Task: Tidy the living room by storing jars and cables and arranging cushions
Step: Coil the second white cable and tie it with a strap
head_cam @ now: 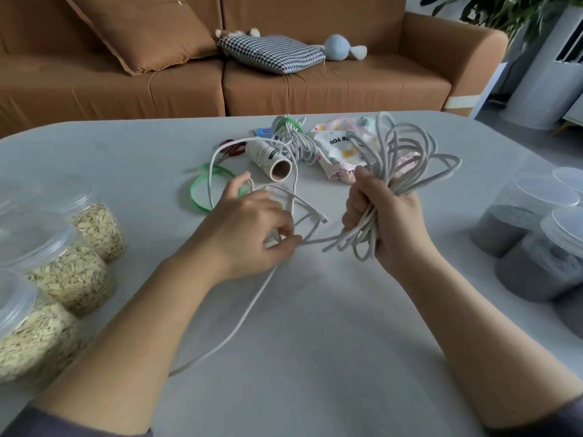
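Grey-white cable (394,178) is gathered into a bunch of loose loops and clasped in the right grip (388,222), whose fingers are curled tightly round the middle of the bunch. Long loops are fanned out above the fist and shorter ones hang below it. One strand of the same cable is led leftwards from the bunch and is pinched between the thumb and fingertips of the left grip (249,228), which is held low over the table (315,357), near the right one but apart from it. From that pinch the strand is laid across the table towards the near edge.

A second cable bundle (291,138), bound with a green tie, is seen farther back, between a cardboard tube (269,157) and a printed cloth pouch (339,149). Behind the left grip a green ribbon (202,192) is laid. Oat-filled jars (79,275) are ranged at the left and grey-filled jars (533,263) at the right. On the sofa (347,83) a brown cushion (142,33) is propped and a checked cushion (271,53) is laid flat.
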Demonstrator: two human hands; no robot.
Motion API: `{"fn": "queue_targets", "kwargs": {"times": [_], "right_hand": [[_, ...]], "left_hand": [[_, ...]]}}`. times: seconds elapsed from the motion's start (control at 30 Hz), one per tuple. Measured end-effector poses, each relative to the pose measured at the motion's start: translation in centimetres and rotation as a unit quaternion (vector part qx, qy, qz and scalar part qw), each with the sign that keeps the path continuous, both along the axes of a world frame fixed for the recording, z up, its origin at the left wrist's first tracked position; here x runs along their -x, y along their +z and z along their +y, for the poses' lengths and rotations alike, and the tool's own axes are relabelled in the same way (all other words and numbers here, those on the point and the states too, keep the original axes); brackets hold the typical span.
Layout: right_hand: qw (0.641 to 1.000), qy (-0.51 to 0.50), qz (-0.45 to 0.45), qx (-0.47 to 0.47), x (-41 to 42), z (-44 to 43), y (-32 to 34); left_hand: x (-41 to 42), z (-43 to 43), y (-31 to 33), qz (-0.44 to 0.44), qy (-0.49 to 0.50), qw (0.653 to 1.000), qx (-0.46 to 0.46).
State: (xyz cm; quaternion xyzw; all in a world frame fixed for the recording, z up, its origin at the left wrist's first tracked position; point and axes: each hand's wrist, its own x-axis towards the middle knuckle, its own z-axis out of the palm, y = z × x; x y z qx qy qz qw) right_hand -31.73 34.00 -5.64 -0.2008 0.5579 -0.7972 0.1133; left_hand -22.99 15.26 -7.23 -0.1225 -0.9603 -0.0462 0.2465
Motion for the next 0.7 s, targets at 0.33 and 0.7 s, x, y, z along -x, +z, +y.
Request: {"fn": "queue_targets", "kwargs": {"times": [0.33,0.7], "right_hand": [[0.916,0.269,-0.260,0.146,1.9,1.5,0.6],[0.801,0.520,-0.267,-0.132,2.7,2.8,0.3]], "left_hand": [[0.6,-1.4,0.2,0.084,0.003,0.996,0.024],[-0.4,-3.5,0.8,0.079,0.062,0.995,-0.018]]}}
